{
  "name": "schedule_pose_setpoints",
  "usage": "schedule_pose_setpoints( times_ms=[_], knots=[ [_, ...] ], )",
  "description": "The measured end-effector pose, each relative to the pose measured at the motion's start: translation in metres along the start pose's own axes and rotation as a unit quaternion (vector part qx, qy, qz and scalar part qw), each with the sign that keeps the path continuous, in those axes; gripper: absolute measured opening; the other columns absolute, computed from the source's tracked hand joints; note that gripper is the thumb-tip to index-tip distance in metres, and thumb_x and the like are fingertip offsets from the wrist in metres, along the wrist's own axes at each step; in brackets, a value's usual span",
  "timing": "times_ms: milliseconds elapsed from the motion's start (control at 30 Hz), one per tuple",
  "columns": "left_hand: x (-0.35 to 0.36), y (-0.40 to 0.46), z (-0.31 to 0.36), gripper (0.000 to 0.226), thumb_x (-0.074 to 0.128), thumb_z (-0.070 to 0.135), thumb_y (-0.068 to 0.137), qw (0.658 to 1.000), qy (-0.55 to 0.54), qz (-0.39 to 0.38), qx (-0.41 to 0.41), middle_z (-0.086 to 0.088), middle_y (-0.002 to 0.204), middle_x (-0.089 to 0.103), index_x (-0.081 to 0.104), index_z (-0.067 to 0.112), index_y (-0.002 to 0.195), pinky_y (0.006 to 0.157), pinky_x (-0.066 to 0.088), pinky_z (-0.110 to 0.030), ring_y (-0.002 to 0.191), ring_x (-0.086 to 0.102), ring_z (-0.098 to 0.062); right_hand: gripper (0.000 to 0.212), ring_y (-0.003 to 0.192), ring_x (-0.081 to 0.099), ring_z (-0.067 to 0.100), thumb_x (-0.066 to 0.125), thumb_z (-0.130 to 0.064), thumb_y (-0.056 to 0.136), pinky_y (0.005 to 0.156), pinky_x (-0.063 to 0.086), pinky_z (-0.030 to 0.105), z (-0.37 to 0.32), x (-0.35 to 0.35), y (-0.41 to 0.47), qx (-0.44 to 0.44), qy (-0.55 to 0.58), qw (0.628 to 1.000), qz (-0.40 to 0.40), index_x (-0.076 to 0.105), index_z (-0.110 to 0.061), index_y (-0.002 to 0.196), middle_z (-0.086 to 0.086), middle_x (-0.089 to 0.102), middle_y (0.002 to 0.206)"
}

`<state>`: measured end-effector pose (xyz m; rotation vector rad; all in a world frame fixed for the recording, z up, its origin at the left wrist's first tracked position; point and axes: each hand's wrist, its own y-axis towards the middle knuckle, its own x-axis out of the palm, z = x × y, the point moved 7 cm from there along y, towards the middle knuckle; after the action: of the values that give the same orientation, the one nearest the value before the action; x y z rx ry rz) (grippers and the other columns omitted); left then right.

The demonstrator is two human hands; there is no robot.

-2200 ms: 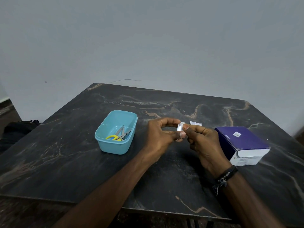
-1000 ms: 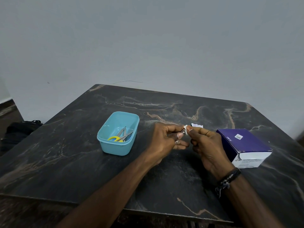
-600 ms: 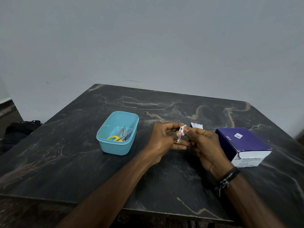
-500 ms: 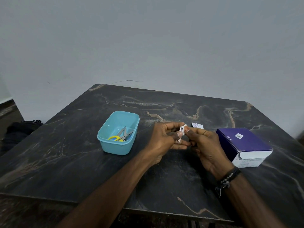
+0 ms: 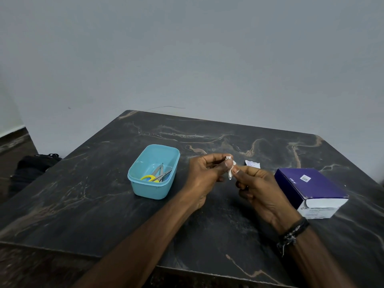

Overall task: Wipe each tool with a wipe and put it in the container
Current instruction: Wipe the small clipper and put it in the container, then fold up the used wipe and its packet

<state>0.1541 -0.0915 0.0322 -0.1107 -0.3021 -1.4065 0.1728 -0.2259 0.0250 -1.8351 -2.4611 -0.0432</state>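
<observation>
Above the middle of the dark marble table (image 5: 108, 200), my left hand (image 5: 204, 173) pinches a small metal nail clipper (image 5: 228, 158), of which only the shiny end shows between thumb and fingers. My right hand (image 5: 259, 190) pinches a small white wipe (image 5: 231, 171) and holds it against the clipper. To the left stands the light blue container (image 5: 137, 183); yellow-handled scissors (image 5: 152, 177) and another metal tool lie inside it.
A purple and white box (image 5: 313, 188) lies at the right of the table. A torn white wipe packet (image 5: 252, 163) lies just behind my hands. A black bag (image 5: 35, 165) sits on the floor beyond the table's left edge.
The two hands stayed together over the table while the wipe slid along the clipper. The clipper's metal end now shows above my left thumb, and the wipe hangs lower.
</observation>
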Motion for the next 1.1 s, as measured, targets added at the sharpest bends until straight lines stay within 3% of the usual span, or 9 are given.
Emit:
schedule_pose_setpoints(
  times_ms=[167,367,500,733,800,867,1000,1100],
  knots=[
    [0.003,0.000,0.003,0.014,0.071,0.009,0.084,1.000,-0.002,-0.012,0.004,-0.003,0.093,0.076,0.072,0.014,0.098,0.070,0.055,-0.026,0.083,0.070,-0.013,0.014,0.058,0.039,0.011,0.065,-0.016,0.088,0.047,0.032,0.021,-0.006,-0.004,-0.004,-0.032,-0.008,0.999,0.029,0.076,-0.008,0.083,0.009,0.051,0.070],
    [0.007,-0.004,0.004,0.015,0.064,0.000,0.089,0.995,0.088,-0.010,0.041,-0.014,0.084,0.069,0.069,-0.003,0.103,0.064,0.055,-0.022,0.073,0.064,-0.014,0.011,0.054,0.035,0.013,0.067,-0.018,0.087,0.048,0.030,0.025,-0.016,-0.016,-0.005,-0.105,0.000,0.983,0.150,0.074,-0.009,0.084,0.005,0.045,0.057],
    [0.014,-0.009,0.003,0.014,0.062,-0.001,0.090,0.990,0.130,-0.027,0.046,-0.019,0.078,0.065,0.067,-0.004,0.102,0.064,0.055,-0.025,0.067,0.064,-0.017,0.012,0.053,0.036,0.013,0.067,-0.019,0.088,0.048,0.029,0.026,-0.016,-0.020,-0.005,-0.107,0.015,0.979,0.173,0.073,-0.009,0.085,0.006,0.046,0.056],
    [-0.007,-0.019,0.075,0.016,0.073,0.009,0.083,0.977,0.156,0.055,0.131,-0.005,0.072,0.073,0.072,0.020,0.094,0.065,0.061,-0.036,0.063,0.072,-0.019,0.013,0.055,0.041,0.010,0.067,-0.020,0.087,0.051,0.035,0.023,-0.015,-0.018,-0.004,-0.110,0.004,0.980,0.165,0.073,-0.010,0.086,-0.010,0.054,0.052],
    [-0.028,-0.023,0.112,0.020,0.076,0.010,0.080,0.957,0.218,0.102,0.160,-0.007,0.074,0.073,0.072,0.015,0.100,0.060,0.059,-0.032,0.062,0.070,-0.018,0.013,0.056,0.044,0.008,0.067,-0.020,0.088,0.055,0.037,0.022,-0.016,-0.017,-0.003,-0.112,-0.003,0.981,0.161,0.074,-0.009,0.087,-0.013,0.057,0.053],
    [-0.050,-0.024,0.140,0.015,0.081,0.012,0.075,0.922,0.336,0.119,0.149,-0.008,0.071,0.073,0.073,0.012,0.088,0.055,0.056,-0.028,0.061,0.069,-0.017,0.013,0.056,0.045,0.007,0.067,-0.020,0.088,0.056,0.037,0.022,-0.016,-0.016,-0.003,-0.115,-0.002,0.980,0.161,0.073,-0.009,0.087,-0.013,0.057,0.053],
    [-0.086,-0.004,0.136,0.014,0.085,0.015,0.070,0.826,0.556,0.093,-0.001,-0.004,0.057,0.071,0.073,0.008,0.067,0.059,0.061,-0.034,0.057,0.071,-0.020,0.014,0.054,0.044,0.003,0.067,-0.019,0.088,0.056,0.036,0.021,-0.015,-0.015,-0.004,-0.121,0.002,0.979,0.162,0.073,-0.006,0.087,-0.013,0.057,0.051],
    [-0.098,0.012,0.112,0.019,0.086,0.014,0.069,0.774,0.625,0.078,-0.060,-0.004,0.051,0.069,0.072,0.003,0.064,0.066,0.062,-0.038,0.051,0.070,-0.017,0.015,0.053,0.043,0.006,0.066,-0.019,0.089,0.054,0.036,0.020,-0.016,-0.015,-0.006,-0.125,0.007,0.979,0.163,0.073,-0.006,0.086,-0.010,0.058,0.055]
  ],
)
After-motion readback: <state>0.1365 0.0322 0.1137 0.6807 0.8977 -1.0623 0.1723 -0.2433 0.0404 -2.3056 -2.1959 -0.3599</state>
